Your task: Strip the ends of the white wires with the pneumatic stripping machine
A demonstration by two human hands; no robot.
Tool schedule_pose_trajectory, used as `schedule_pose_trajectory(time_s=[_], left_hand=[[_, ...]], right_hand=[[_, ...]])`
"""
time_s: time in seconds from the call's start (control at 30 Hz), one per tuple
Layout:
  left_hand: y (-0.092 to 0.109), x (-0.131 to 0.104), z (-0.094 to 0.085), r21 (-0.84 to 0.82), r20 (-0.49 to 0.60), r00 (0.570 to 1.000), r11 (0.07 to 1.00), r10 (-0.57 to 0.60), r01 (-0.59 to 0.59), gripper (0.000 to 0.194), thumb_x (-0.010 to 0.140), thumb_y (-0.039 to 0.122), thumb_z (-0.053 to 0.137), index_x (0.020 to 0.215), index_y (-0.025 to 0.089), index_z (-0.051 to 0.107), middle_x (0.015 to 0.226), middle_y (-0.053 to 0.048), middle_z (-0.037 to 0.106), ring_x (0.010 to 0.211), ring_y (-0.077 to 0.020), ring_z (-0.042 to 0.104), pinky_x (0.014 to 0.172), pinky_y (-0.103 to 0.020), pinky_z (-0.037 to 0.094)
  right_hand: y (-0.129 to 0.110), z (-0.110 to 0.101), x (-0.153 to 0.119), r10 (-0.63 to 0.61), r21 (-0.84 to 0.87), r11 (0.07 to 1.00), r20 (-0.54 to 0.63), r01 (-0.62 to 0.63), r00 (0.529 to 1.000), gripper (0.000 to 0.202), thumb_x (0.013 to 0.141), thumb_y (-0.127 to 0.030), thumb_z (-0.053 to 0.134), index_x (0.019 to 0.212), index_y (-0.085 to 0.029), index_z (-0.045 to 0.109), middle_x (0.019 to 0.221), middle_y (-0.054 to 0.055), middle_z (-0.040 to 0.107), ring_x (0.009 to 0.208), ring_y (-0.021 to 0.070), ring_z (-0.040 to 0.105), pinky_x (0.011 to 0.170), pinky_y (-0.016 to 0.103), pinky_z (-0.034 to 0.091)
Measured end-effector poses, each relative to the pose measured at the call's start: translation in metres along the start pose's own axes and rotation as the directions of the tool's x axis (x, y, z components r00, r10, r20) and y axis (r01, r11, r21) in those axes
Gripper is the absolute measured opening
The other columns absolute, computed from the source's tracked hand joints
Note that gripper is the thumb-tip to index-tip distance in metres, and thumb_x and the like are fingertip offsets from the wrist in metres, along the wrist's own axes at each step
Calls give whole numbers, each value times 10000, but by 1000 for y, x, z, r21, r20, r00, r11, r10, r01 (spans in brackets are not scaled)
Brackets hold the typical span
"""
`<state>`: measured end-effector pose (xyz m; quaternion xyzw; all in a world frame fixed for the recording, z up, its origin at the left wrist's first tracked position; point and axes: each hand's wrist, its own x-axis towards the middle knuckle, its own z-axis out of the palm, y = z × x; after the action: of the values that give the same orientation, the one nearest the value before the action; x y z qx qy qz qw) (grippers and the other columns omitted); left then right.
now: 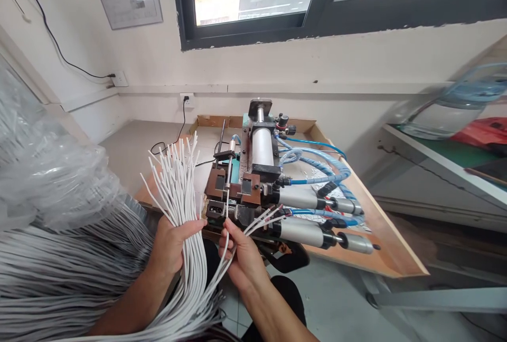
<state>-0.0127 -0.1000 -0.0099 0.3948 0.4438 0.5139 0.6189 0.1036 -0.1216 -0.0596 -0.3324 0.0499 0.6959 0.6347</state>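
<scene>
My left hand (174,247) is wrapped round a thick bundle of white cables (174,183), whose cut ends fan out above it. Between the thumb and fingers of my right hand (241,252) is a single white cable (227,204), its upper end reaching into the jaws of a pneumatic wire stripping machine (233,188). A few more cables (263,219) with coloured conductors bared at their tips pass through the right hand and stick out to the right. All the cables curve down and left towards my lap.
Plastic-wrapped piles of grey-white cable (59,257) fill the left side. The machine's silver cylinders (304,232) and blue air hoses (317,154) extend right over a wooden tray (396,247). A large water bottle (439,109) rests on a shelf at right.
</scene>
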Motion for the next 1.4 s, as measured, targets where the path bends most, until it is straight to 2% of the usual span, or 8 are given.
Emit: schedule_pose_trajectory(time_s=[0.13, 0.37, 0.47, 0.57, 0.73, 0.97, 1.2, 1.4], left_hand=[[1, 1, 1, 7, -13, 1000, 1000, 3, -3, 191, 565, 104, 694, 748, 149, 665, 693, 9, 683, 699, -165, 607, 720, -261, 449], [3, -1, 4, -5, -20, 1000, 1000, 4, -4, 194, 551, 102, 699, 740, 140, 679, 806, -19, 702, 777, -189, 621, 727, -263, 459], [-1, -2, 3, -5, 6, 999, 999, -46, 46, 129, 572, 137, 691, 699, 141, 668, 681, -4, 685, 615, -168, 617, 619, -271, 481], [-6, -3, 2, 22, 24, 997, 997, -74, 74, 123, 583, 161, 688, 701, 140, 658, 597, 5, 652, 520, -155, 586, 537, -269, 473], [-8, -3, 3, 69, 32, 999, 998, 11, -13, 123, 571, 115, 679, 690, 132, 657, 649, -4, 656, 607, -156, 597, 605, -248, 474], [2, 2, 5, 84, -9, 999, 995, -45, 46, 91, 552, 126, 687, 635, 108, 653, 584, -16, 653, 573, -159, 616, 551, -240, 491], [8, 8, 6, 4, -18, 1000, 1000, -25, 25, 245, 541, 99, 706, 772, 121, 625, 634, 2, 664, 598, -180, 638, 550, -281, 528], [7, 11, 8, -13, -40, 998, 999, -46, 45, 216, 513, 120, 719, 704, 107, 620, 590, 5, 646, 581, -184, 642, 554, -288, 537]], right_hand=[[-2, 4, 3, 50, 34, 998, 8, -50, 999, 286, 465, -218, 797, 559, -124, 543, 440, -53, 504, 328, -1, 322, 284, 99, 198], [3, 2, 2, 14, -23, 1000, 8, -13, 1000, 278, 473, -234, 802, 576, -125, 567, 489, -40, 503, 389, 26, 366, 336, 130, 270], [8, -2, -5, 1, -160, 987, 147, 22, 989, 271, 513, -292, 787, 643, -118, 624, 453, -58, 443, 407, 46, 363, 389, 170, 309], [15, -7, -13, -5, -344, 934, 252, 94, 968, 304, 525, -319, 777, 706, -101, 667, 416, -60, 425, 389, 44, 316, 382, 180, 250], [21, -17, -16, -169, -437, 865, 209, 247, 963, 230, 566, -316, 754, 664, -136, 651, 435, -57, 459, 399, 51, 345, 400, 183, 240], [17, -15, -11, -285, -268, 919, 56, 289, 957, 216, 590, -301, 739, 670, -140, 619, 578, -7, 581, 441, 48, 404, 416, 157, 274], [9, -7, -6, -224, -173, 960, -10, 219, 974, 232, 542, -282, 750, 628, -123, 605, 517, -33, 512, 399, 21, 342, 377, 128, 236], [6, -3, -4, -166, -133, 978, -28, 161, 986, 241, 500, -261, 752, 610, -105, 606, 483, -41, 488, 375, 6, 305, 347, 115, 203]])
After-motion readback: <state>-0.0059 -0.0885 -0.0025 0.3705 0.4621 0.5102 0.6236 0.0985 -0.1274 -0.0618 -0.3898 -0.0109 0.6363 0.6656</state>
